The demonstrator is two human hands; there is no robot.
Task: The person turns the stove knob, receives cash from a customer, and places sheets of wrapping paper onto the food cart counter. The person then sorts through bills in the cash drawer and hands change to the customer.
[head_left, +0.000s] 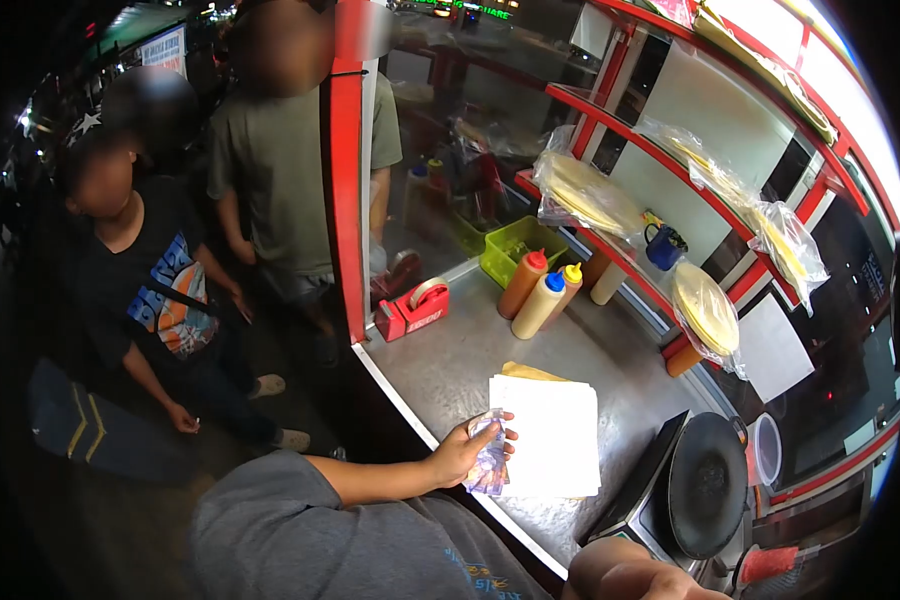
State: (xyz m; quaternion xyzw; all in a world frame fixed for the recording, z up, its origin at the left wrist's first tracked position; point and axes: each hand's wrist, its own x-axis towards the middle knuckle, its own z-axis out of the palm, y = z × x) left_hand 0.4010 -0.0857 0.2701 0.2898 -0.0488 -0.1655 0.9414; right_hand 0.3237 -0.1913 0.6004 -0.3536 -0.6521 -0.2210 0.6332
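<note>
My left hand (pixel 460 453) is closed around a purple banknote (pixel 487 468), its thumb lying over the front. It hovers at the left side of a stack of white paper sheets (pixel 555 440) on the metal counter (pixel 420 385). Brown paper shows beneath the white sheets. At the bottom edge, bare skin of my right arm or hand (pixel 635 573) is partly in view, close to the stove. The fingers there cannot be made out.
A black pan (pixel 708 485) sits on a stove at the right. Sauce bottles (pixel 538 305), a green basket (pixel 515 255) and a red tape dispenser (pixel 413 310) stand farther back. Bagged flat rounds (pixel 705 310) rest on red-framed shelves. Two people (pixel 280 180) stand beyond the counter's left edge.
</note>
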